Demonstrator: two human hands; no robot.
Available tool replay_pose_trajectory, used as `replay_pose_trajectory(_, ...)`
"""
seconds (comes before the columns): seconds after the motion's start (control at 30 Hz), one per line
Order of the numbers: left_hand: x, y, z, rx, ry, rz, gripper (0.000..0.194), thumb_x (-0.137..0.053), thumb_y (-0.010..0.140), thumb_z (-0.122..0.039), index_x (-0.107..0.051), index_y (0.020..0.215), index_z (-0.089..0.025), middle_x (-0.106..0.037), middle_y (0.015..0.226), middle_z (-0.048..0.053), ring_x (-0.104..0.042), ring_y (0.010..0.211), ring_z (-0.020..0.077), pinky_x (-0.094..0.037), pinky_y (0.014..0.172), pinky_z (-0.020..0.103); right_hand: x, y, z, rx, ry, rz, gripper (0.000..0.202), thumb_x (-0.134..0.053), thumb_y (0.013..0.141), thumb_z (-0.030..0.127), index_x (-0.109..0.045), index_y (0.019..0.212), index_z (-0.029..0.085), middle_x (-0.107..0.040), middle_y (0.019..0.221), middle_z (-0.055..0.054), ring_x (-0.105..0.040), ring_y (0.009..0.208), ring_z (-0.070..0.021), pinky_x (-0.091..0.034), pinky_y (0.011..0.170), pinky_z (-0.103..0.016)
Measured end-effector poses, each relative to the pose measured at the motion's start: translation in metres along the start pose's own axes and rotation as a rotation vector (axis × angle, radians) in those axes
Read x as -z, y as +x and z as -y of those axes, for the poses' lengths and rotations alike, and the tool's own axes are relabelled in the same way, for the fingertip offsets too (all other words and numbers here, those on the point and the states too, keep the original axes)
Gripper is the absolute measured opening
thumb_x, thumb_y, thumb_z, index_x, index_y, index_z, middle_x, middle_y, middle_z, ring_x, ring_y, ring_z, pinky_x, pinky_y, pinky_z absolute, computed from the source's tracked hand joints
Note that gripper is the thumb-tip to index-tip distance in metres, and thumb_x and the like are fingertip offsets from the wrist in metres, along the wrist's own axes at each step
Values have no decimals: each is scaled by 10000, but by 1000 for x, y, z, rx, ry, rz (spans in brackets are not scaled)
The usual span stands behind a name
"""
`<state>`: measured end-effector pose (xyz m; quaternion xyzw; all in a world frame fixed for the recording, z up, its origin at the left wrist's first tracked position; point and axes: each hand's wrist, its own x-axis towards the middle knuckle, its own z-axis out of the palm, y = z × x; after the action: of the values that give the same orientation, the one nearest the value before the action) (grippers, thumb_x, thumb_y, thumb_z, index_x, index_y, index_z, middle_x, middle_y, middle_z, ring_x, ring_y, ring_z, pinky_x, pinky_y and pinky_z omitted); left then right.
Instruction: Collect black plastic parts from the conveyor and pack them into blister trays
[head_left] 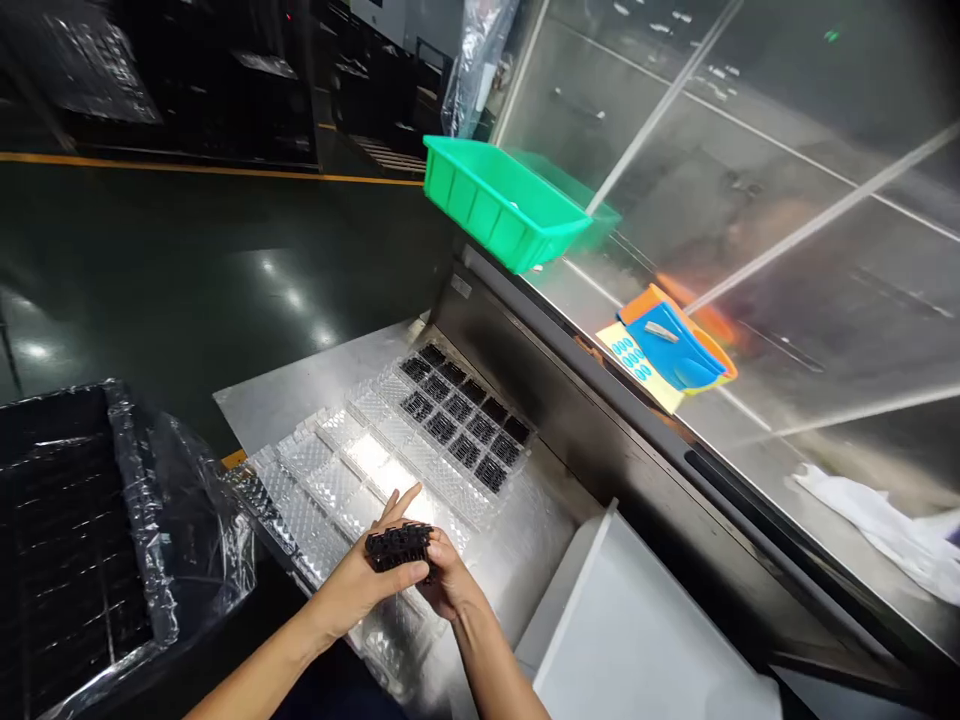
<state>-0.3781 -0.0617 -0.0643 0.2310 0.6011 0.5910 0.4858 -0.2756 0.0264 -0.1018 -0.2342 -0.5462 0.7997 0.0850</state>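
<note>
A bunch of small black plastic parts (399, 545) is held between both my hands, above the near part of a clear plastic tray (375, 460). My left hand (375, 570) grips the bunch from the left, its thumb across the near side and a couple of fingers stretched beyond it. From the right, my right hand (448, 580) closes on the same bunch; some of its fingers are hidden behind the parts. At the tray's far right side, several pockets are filled with black parts (465, 410) in rows, while its other pockets show bare plastic.
A grey-white bin (622, 620) stands at the right against a dark metal ledge (555, 380). On the ledge sit a green bin (499, 200) and a blue-orange container (675, 340). At left is a plastic-lined box (127, 500); a white cloth (877, 520) lies far right.
</note>
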Motion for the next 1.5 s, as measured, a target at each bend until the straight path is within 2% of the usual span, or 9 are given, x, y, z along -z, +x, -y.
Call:
replay_pose_trajectory(0.13,40,30,3,28,-10,-228,809,-687,733,-626,-459,1414,-254,-289,1593,77,-118,1489,292,-62,1209,441,1,75,1,17,-248,-95,689,-381,779,739,-696,945,149,-714,847,-116,-671,794,-246,-543,737,-367)
replay_pose_trajectory(0.2,61,39,6,124,-22,-343,796,-579,805,-658,-343,1472,-296,-227,1617,53,-110,1491,281,-58,1206,434,11,127,7,28,-424,-171,588,-446,799,662,-688,916,139,-711,835,-111,-661,785,-240,-531,715,-346)
replay_pose_trajectory(0.37,101,32,32,176,51,-473,742,-499,839,-679,-362,1453,-285,-230,1617,40,-104,1492,261,-78,1211,402,43,255,20,50,-898,-422,390,-620,798,430,-641,1038,124,-681,1032,-151,-612,991,-283,-466,855,-366)
replay_pose_trajectory(0.5,118,11,54,246,85,-532,750,-481,834,-695,-362,1446,-280,-254,1608,47,-137,1486,289,-117,1209,456,48,308,12,54,-1176,-436,332,-679,808,325,-622,1042,97,-641,1119,-173,-544,1141,-288,-396,994,-408)
replay_pose_trajectory(0.63,122,-2,57,335,124,-564,739,-413,837,-722,-355,1451,-315,-248,1608,34,-121,1485,314,-159,1188,525,37,319,-9,60,-1317,-422,418,-587,905,347,-561,1205,58,-578,1257,-208,-498,1214,-299,-365,1041,-431)
replay_pose_trajectory(0.8,117,-5,46,329,147,-509,700,-484,839,-669,-390,1444,-331,-334,1577,7,-195,1469,301,-219,1185,450,24,316,-34,40,-1389,-412,745,-401,964,525,-333,1449,-35,-232,1555,-266,-216,1439,-351,-204,1151,-452)
replay_pose_trajectory(1.0,119,1,48,322,114,-463,703,-502,837,-662,-391,1440,-318,-325,1580,-4,-181,1476,274,-181,1197,427,54,326,-20,27,-1423,-483,704,-145,1011,488,-217,1516,2,-96,1605,-184,-73,1485,-319,-44,1179,-489)
replay_pose_trajectory(1.27,121,14,64,254,112,-480,651,-531,813,-678,-501,1332,-288,-433,1513,54,-234,1462,284,-124,1214,449,96,338,-17,-3,-1432,-409,651,-270,1004,468,-343,1480,30,-190,1597,-132,-82,1488,-310,25,1191,-471)
replay_pose_trajectory(1.5,116,47,37,249,217,-343,674,-506,795,-707,-538,1321,-287,-435,1516,49,-225,1460,328,-172,1198,488,105,327,-10,53,-1322,-500,649,-302,999,460,-297,1501,48,-152,1604,-163,-89,1486,-312,-60,1193,-482)
